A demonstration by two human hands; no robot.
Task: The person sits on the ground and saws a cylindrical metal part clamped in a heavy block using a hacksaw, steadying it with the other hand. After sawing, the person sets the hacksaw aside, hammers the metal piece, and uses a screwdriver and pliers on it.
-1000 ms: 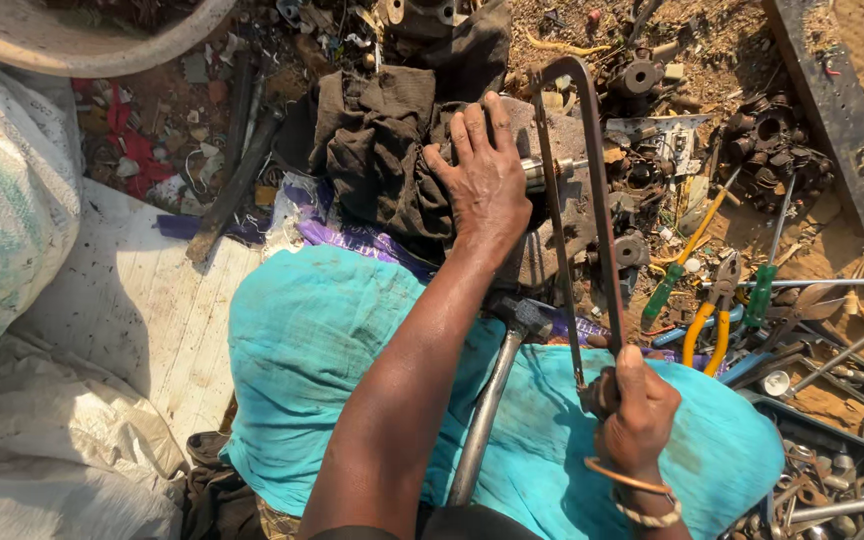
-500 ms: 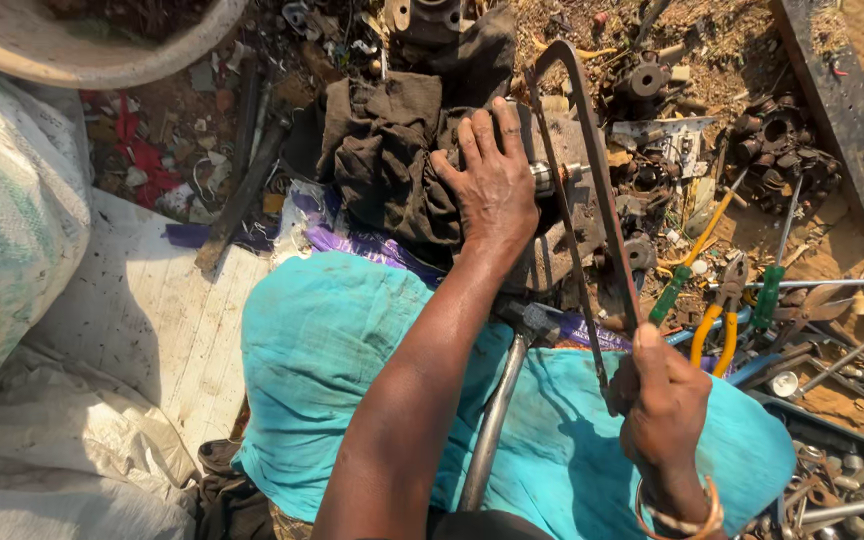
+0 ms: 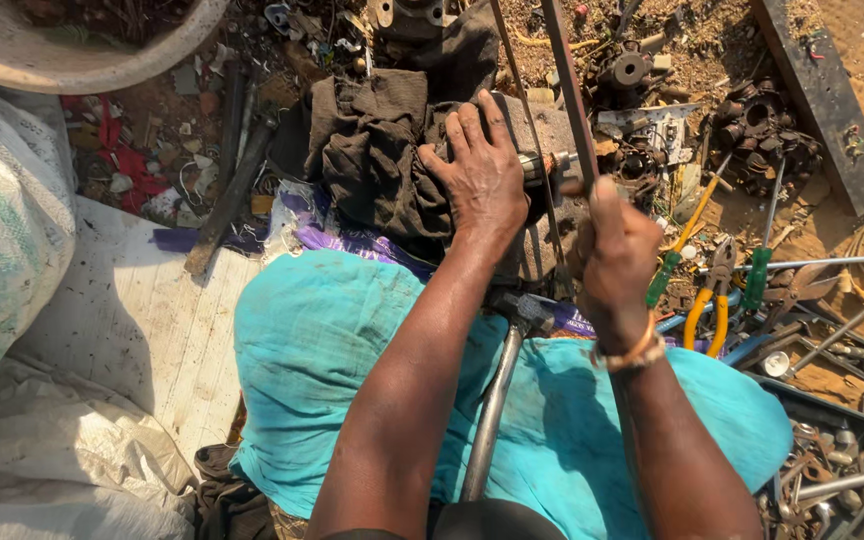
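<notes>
Bare sandy ground [image 3: 857, 60] littered with scrap metal and loose tools makes up the workplace, with the person seated over it, lap covered by turquoise cloth [image 3: 352, 370]. Nearest, a steel-handled hammer [image 3: 497, 400] lies across that cloth at lower centre, its head up near the wrists. Just above it, the right hand [image 3: 617, 260] has its grip closed tight around the handle end of a hacksaw [image 3: 564, 90], whose rusty frame and thin blade run up towards the top edge of the frame. Beside it, at centre, the left hand [image 3: 482, 180] lies flat, fingers spread, pressing down on a dark metal part [image 3: 552, 160] half wrapped in a greasy black rag [image 3: 377, 150]; that grip is open, a holding-down press rather than a clasp. The blade crosses the part's short shaft stub just right of the left hand's fingers.

By the look of it the part is heavy, rigid and probably oily, so it would want pinning through the rag, where the cloth gives friction. The saw is light and stiff in the frame but its blade is thin and liable to snap if twisted; the handle is the place to hold it.

Right of the hands lie yellow-handled pliers [image 3: 704, 310] and green-handled screwdrivers [image 3: 757, 275]. Farther off, bearings and rusty castings [image 3: 762, 125] sit upper right, and a pale basin rim [image 3: 82, 65] curves across the upper left
</notes>
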